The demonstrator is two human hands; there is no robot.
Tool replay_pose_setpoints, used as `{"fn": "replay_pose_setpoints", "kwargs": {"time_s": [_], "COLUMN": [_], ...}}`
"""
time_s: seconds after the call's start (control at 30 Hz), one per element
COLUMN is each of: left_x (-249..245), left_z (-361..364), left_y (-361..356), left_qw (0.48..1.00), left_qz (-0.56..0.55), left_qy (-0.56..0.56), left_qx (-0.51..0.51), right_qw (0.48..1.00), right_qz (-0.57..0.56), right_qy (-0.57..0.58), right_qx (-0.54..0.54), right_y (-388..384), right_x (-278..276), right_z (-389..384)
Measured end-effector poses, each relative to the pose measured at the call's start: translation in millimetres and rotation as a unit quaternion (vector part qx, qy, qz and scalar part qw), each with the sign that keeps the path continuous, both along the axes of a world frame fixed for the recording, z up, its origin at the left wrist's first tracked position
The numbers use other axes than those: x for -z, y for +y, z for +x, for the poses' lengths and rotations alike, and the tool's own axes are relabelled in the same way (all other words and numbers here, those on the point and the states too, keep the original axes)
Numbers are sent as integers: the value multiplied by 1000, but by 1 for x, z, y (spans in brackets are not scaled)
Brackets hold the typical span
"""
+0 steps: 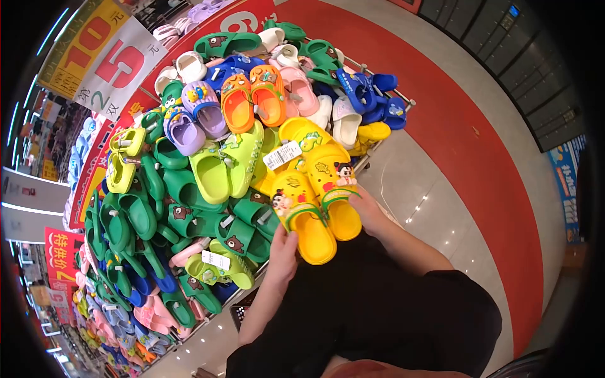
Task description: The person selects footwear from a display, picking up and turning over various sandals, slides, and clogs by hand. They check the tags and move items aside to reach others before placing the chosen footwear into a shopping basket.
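Note:
A pair of yellow clogs [317,246] with cartoon figure charms and green straps is held side by side at the near edge of the heap. My left hand [285,251] grips the left clog by its outer side, the thumb showing on top. On the other side, my right hand [368,213] closes on the right clog near its strap. The fingers beneath are mostly hidden. Just beyond lies another yellow clog [302,131], and a white price tag [283,155] shows beside it. Lime green slides [211,173] rest to the left of the held pair.
Piled footwear includes green bear slides [238,242], orange clogs [237,104], purple clogs [205,108] and blue clogs [356,88]. A price sign [120,60] stands at the upper left. A red floor band [466,151] curves along the right, before dark lockers [504,57].

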State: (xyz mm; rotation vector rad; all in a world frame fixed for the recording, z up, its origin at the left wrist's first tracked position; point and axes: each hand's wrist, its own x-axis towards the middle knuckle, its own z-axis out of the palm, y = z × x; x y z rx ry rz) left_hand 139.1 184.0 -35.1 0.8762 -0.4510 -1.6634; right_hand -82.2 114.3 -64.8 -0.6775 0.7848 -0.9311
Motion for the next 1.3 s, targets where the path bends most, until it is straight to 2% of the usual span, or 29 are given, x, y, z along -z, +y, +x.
{"fn": "replay_pose_setpoints", "kwargs": {"time_s": [0.07, 0.13, 0.2, 0.23, 0.27, 0.33, 0.43, 0.53, 0.6, 0.67, 0.7, 0.73, 0.77, 0.8, 0.83, 0.93, 1.0, 1.07, 1.1, 1.13, 1.17, 1.2, 1.23, 1.27, 1.3], "left_x": [-6, -17, -28, -32, -37, -49, -65, -70, -56, -44, -36, -25, -17, -10, -16, -30, -46, -66, -103, -108, -113, -117, -113, -103, -92], "left_z": [-17, -36, -54, -63, -71, -83, -93, -93, -81, -72, -63, -61, -62, -61, -61, -72, -76, -75, -78, -69, -60, -50, -37, -28, -21], "left_y": [-23, -55, -96, -118, -142, -184, -230, -266, -293, -315, -321, -321, -321, -322, -322, -322, -328, -338, -335, -343, -353, -363, -370, -367, -361], "left_qw": [991, 992, 979, 979, 972, 971, 963, 971, 972, 947, 942, 941, 865, 759, 781, 770, 781, 745, 798, 797, 820, 842, 839, 840, 782], "left_qz": [9, 11, -49, -76, -107, -89, -74, -85, -78, -132, -129, -129, -151, -165, -144, -108, -126, -171, -181, -180, -142, -104, -47, -49, -70], "left_qy": [-128, -119, -187, -177, -198, -213, -254, -224, -221, -284, -303, -307, -469, -616, -597, -614, -594, -618, -551, -552, -533, -512, -532, -530, -606], "left_qx": [48, 41, 68, 64, 68, 64, 44, 16, 21, -75, -60, -63, -97, -128, -116, -132, -146, -184, -163, -166, -151, -135, -104, -107, -129], "right_qw": [998, 997, 988, 988, 988, 986, 988, 989, 991, 999, 998, 998, 994, 985, 988, 996, 998, 992, 990, 990, 992, 995, 998, 991, 990], "right_qz": [-59, -75, -140, -144, -144, -145, -120, -123, -115, -6, -48, -49, -24, 3, -34, -13, -16, -78, -59, -57, -42, -12, -59, -109, -114], "right_qy": [13, 21, 52, 48, 49, 50, 77, 35, 14, -16, 43, 39, 101, 163, 128, 52, 8, -96, -128, -127, -111, -90, -8, 75, 75], "right_qx": [7, -12, 25, 19, 37, 71, 60, 72, 62, 49, 25, 21, 43, 63, 79, 68, 65, 40, 21, -12, -32, -44, -33, -21, -23], "right_y": [-21, -51, -88, -107, -126, -165, -216, -251, -280, -301, -308, -311, -314, -316, -313, -311, -318, -330, -345, -363, -373, -390, -419, -441, -442], "right_x": [-4, 2, -1, -7, -15, -28, -33, -43, -32, -22, -10, -1, 6, 14, 13, 2, -14, -49, -62, -64, -84, -79, -55, -36, -36], "right_z": [-23, -50, -69, -76, -82, -90, -92, -77, -64, -40, -30, -25, -19, -12, -10, -15, -16, -13, -8, -4, 2, 9, 20, 26, 26]}}
